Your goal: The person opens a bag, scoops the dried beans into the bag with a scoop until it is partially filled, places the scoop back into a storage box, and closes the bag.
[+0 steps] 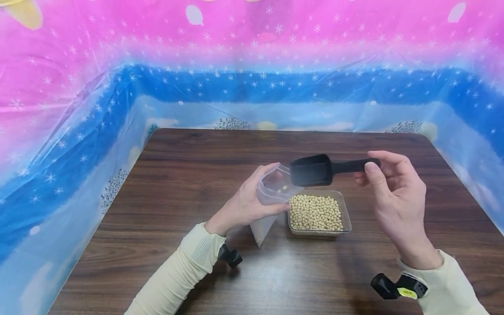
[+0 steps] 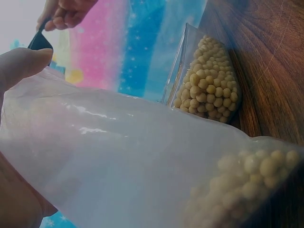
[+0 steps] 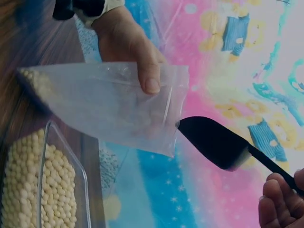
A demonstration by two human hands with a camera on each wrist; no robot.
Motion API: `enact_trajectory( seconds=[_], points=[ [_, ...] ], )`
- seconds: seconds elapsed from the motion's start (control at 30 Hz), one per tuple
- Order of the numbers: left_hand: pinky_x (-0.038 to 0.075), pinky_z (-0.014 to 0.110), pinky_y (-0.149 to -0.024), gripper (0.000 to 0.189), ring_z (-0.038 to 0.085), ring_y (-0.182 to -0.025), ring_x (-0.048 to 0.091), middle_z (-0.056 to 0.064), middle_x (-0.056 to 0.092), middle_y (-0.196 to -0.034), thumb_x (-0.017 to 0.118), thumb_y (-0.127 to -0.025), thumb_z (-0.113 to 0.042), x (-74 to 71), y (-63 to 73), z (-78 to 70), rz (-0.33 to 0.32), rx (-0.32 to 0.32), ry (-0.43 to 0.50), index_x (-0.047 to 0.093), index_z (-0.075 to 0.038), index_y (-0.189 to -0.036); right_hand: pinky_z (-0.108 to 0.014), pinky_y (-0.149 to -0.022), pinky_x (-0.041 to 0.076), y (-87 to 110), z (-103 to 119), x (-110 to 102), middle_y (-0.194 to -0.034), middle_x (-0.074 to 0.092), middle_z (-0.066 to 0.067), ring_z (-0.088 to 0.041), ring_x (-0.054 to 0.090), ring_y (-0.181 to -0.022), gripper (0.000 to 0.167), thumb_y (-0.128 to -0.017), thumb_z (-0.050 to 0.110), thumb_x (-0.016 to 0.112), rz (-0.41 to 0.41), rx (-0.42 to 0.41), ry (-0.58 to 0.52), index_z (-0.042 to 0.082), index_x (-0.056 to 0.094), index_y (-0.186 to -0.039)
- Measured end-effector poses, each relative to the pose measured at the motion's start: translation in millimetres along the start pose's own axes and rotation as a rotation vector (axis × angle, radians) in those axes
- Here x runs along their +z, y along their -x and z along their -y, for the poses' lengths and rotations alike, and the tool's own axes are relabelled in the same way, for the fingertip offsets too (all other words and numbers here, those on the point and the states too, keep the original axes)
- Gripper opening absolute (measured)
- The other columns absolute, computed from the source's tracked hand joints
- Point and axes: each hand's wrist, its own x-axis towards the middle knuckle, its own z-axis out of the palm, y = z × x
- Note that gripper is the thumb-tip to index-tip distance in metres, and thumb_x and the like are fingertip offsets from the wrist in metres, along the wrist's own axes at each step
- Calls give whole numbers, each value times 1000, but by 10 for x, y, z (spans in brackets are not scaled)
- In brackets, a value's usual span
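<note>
The head view looks forward and down from above the table's (image 1: 177, 183) near side. It is the farthest back, with the cloth (image 1: 256, 87) at 12 o'clock, the left wrist camera (image 1: 232, 257) near 6 and the right wrist camera (image 1: 399, 286) at 4. The left wrist view is rolled sideways, table at 3 o'clock. At close range, the bag (image 2: 118, 147) fills its foreground, the tub (image 1: 346, 214) beyond at 2. The right wrist view, also rolled, table at 10, faces the bag from farther off, tub at 8. All three share bag, tub and scoop (image 1: 313, 170).
</note>
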Motion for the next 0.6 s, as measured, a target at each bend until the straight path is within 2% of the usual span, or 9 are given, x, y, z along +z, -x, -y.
enact_trajectory(
  seconds=[0.1, 0.2, 0.27, 0.33, 0.43, 0.47, 0.6],
  points=[
    [47, 37, -96, 88, 10, -112, 53, -7, 51, -127, 85, -76, -30, 1, -1, 4, 1, 7, 18, 35, -20, -147, -19, -68, 52, 7, 27, -26, -80, 70, -8, -13, 66, -71, 25, -94, -5, 56, -56, -49, 35, -13, 56, -119],
    [49, 36, -93, 88, 12, -110, 55, -6, 51, -127, 85, -75, -27, 8, -7, 6, 2, 6, 42, 35, -19, -148, -19, -67, 52, 6, 37, -112, -80, 70, -8, -13, 66, -70, 24, -95, -4, 56, -115, -62, 33, -13, 57, -117],
    [50, 35, -92, 89, 14, -109, 56, -5, 52, -126, 86, -75, -26, 15, -11, 10, 2, 8, 55, 35, -17, -148, -18, -67, 52, 11, 26, -194, -81, 69, -6, -12, 65, -71, 25, -96, -1, 56, -121, -41, 127, -10, 58, -118],
    [50, 35, -92, 89, 15, -108, 57, -3, 52, -126, 86, -75, -25, 20, -13, 14, 4, 7, 70, 35, -16, -148, -16, -67, 51, 30, -11, -278, -81, 68, -2, -10, 65, -72, 25, -97, 4, 57, -91, 10, 260, -5, 60, -120],
    [51, 35, -91, 89, 16, -108, 57, -3, 52, -127, 86, -75, -24, 22, -9, 18, 7, 4, 88, 35, -17, -148, -11, -65, 46, 93, -95, -380, -81, 67, 1, -3, 63, -74, 25, -97, 10, 58, 11, 78, 503, 5, 61, -122],
    [51, 35, -91, 89, 16, -108, 57, -3, 52, -127, 86, -75, -24, 23, -8, 17, 8, 4, 93, 35, -17, -148, -10, -64, 44, 122, -128, -403, -81, 67, 2, -1, 61, -74, 25, -97, 11, 59, 45, 92, 554, 7, 61, -122],
    [51, 35, -90, 88, 16, -108, 58, -4, 53, -128, 85, -75, -25, 30, -6, 23, 6, -3, 97, 35, -19, -147, -12, -54, 37, 257, -242, -437, -80, 63, -2, 1, 51, -63, 23, -97, 12, 60, 133, 47, 685, 9, 61, -120]
  ],
)
